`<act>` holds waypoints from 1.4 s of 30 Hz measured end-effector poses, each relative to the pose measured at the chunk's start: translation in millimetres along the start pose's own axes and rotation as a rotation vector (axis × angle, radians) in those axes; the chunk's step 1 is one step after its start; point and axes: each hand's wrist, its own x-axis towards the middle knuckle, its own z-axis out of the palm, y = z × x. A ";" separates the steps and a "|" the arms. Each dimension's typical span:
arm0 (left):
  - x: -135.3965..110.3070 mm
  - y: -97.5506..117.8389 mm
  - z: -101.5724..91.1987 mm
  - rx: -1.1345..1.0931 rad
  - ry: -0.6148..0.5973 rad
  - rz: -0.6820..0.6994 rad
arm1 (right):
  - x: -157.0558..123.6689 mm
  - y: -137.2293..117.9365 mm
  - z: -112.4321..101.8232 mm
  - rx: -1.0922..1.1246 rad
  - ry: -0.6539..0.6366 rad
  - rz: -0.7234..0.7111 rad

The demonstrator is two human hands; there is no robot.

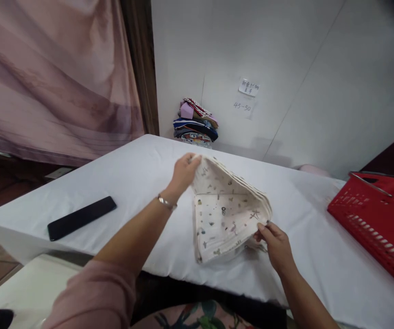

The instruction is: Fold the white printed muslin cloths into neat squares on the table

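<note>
A white cloth point(226, 219) with small printed figures lies partly folded at the near middle of the table, its upper layers lifted into a slanting flap. My left hand point(186, 171), with a bracelet at the wrist, pinches the cloth's far left corner and holds it raised. At the near right edge, my right hand point(275, 242) grips the cloth between thumb and fingers. Several layers show along the fold between both hands. The underside of the cloth is hidden.
A red plastic basket point(375, 219) stands at the right. A black flat object point(82, 218) lies on the white-covered table point(142, 169) at left. Folded clothes point(196, 121) are stacked by the wall at the back. Handwritten paper notes point(248, 87) hang above. A pink curtain point(56, 77) hangs left.
</note>
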 end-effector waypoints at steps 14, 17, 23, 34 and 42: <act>46.5 -127.6 -36.0 0.656 -0.026 -0.312 | -9.3 32.8 21.6 -0.282 -0.117 0.006; 31.0 -144.1 -46.7 0.660 -0.070 -0.346 | -30.1 48.6 27.7 -0.483 -0.162 -0.058; 35.7 -143.3 -57.5 0.682 -0.106 -0.357 | -6.3 42.5 10.0 -0.395 -0.247 -0.023; 49.3 6.1 -49.4 -0.102 -0.036 -0.080 | 129.1 -152.0 -138.7 -1.003 0.591 -0.678; 77.0 10.0 -51.0 -0.242 -0.114 -0.325 | 157.6 -151.1 -93.9 -1.073 0.401 -0.634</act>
